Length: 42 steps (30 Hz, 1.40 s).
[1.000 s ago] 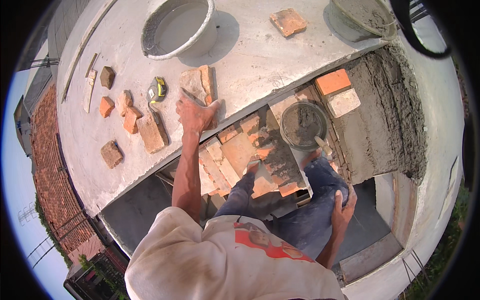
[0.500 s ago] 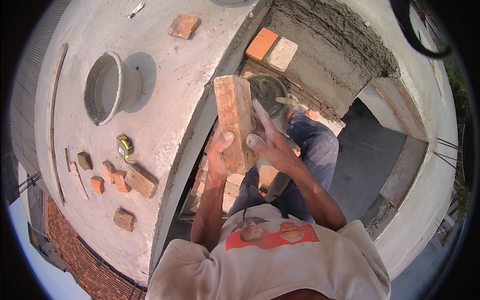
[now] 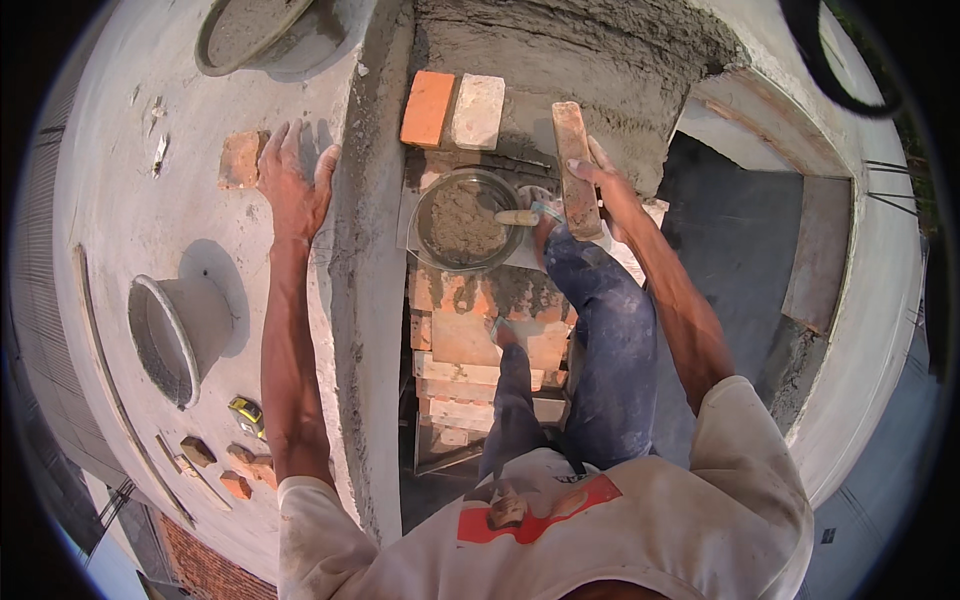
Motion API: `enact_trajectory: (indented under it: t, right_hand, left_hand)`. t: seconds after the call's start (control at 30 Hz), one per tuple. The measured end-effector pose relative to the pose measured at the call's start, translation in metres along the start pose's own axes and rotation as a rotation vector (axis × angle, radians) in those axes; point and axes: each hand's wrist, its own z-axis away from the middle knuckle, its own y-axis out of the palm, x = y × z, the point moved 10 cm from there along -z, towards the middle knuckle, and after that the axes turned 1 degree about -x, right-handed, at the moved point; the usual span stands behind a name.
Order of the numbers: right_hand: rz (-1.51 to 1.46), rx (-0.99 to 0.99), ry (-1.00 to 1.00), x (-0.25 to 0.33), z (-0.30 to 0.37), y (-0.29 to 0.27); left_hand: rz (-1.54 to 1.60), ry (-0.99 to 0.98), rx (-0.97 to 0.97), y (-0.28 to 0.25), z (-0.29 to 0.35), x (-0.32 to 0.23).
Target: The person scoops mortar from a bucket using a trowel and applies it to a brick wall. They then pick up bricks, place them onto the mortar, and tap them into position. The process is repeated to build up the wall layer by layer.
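In my right hand is a long, narrow-looking brick, held along its side above my bent right knee. My left hand reaches out over the concrete slab with its fingers spread. Its fingertips are beside a flat piece of broken brick; whether they touch it I cannot tell. Between my arms stands a round bucket of wet mortar. A trowel's pale handle sticks out over its rim. Beyond the bucket lie an orange brick and a whitish brick, side by side.
On the slab at left are an empty-looking bucket, a tape measure, brick fragments and a long wooden strip. Another bucket stands at the far left. A grey recess drops away on the right.
My left hand has let go of the brick and moved left over the slab. My right hand has carried the brick to the right. The view has shifted, showing more of the mortar bucket.
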Motion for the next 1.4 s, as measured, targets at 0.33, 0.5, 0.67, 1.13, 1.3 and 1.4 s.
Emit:
enact_trajectory:
  t: [0.33,0.5,0.67,1.13,1.3,1.4]
  right_hand:
    - [0.76,-0.407,-0.074,-0.072,-0.21,-0.059]
    - [0.805,-0.443,-0.262,-0.081,-0.251,-0.043]
    - [1.167,-0.519,-0.272,-0.089,-0.264,-0.046]
    - [1.114,-0.47,-0.106,-0.072,-0.276,-0.031]
    - [1.205,-0.564,-0.125,-0.074,-0.273,-0.032]
    - [1.172,-0.568,-0.12,-0.067,-0.267,-0.025]
  left_hand:
    - [-0.044,0.076,0.08,0.054,-0.015,0.002]
    - [-0.054,0.063,0.096,0.056,-0.018,0.004]
    - [-0.008,0.079,0.088,0.054,-0.024,0.0]
    - [-0.013,0.078,0.115,0.05,-0.021,-0.004]
    - [-0.022,0.102,0.096,0.053,-0.022,-0.008]
    - [-0.02,0.097,0.098,0.05,-0.022,-0.006]
